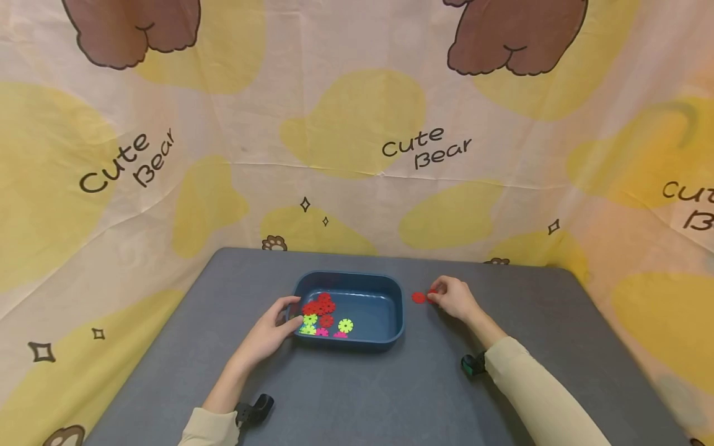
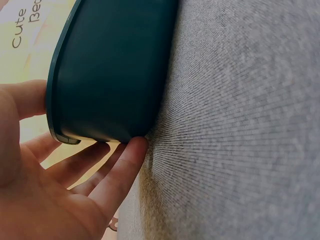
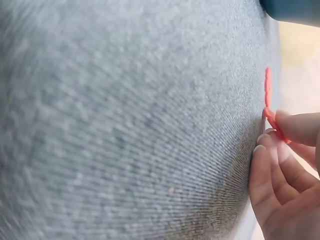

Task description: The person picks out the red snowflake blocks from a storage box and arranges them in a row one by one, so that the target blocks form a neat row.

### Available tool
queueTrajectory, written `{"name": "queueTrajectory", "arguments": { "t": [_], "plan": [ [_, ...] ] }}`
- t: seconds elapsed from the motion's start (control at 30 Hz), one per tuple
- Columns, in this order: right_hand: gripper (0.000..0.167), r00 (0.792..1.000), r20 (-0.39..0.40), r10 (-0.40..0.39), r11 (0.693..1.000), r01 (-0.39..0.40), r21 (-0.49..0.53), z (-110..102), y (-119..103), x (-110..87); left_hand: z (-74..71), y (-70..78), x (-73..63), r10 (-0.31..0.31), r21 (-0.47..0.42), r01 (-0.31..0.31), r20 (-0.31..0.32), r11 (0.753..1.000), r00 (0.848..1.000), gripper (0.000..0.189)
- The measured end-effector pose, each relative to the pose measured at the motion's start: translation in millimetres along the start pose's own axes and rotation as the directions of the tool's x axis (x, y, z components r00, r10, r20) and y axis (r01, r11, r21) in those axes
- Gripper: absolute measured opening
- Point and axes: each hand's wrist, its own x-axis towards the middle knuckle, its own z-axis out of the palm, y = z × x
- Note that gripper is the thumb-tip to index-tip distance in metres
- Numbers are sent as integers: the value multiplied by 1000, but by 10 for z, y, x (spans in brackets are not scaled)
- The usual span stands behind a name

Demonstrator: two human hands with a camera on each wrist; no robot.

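A dark blue rectangular bin (image 1: 362,342) stands on the table, with red, yellow-green and pink snowflake discs heaped toward its left end. My left hand (image 1: 270,330) holds that end, thumb over the rim and fingers against the outer wall (image 2: 110,70). To the right of the bin, my right hand (image 1: 456,300) pinches a red snowflake disc (image 3: 276,125) between thumb and fingers, tilted, close over the tabletop. Beside it lies another red snowflake disc (image 1: 418,298), its edge close to the pinched one.
The grey table (image 1: 413,396) has a cloth-like ribbed surface. A printed curtain (image 1: 346,124) with bears and lettering hangs behind it and along both sides. Inside the bin, a yellow-green disc (image 1: 346,325) lies a little apart from the heap.
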Motion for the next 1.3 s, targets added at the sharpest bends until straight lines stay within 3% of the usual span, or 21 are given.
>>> {"name": "queueTrajectory", "arguments": {
  "t": [0.23, 0.73, 1.1, 1.3],
  "plan": [
    [13, 1000, 15, -27, 999, 27, -36, -31, 20, -26, 9, -2, -2, 12, -5, -12, 1, 1000, 1000, 54],
    [17, 1000, 23, -3, 1000, 3, 2, -105, -9, -112, 21, -14, -4, 20, -12, -20, 4, 1000, 1000, 54],
    [20, 997, 18, -77, 997, 77, 16, -231, -259, -150, 11, -14, 17, 8, -19, -8, 7, 1000, 1000, 53],
    [15, 991, -26, -132, 991, 132, -9, -261, -469, -206, 15, -18, 26, 6, -18, -6, 5, 1000, 1000, 53]
  ]
}}
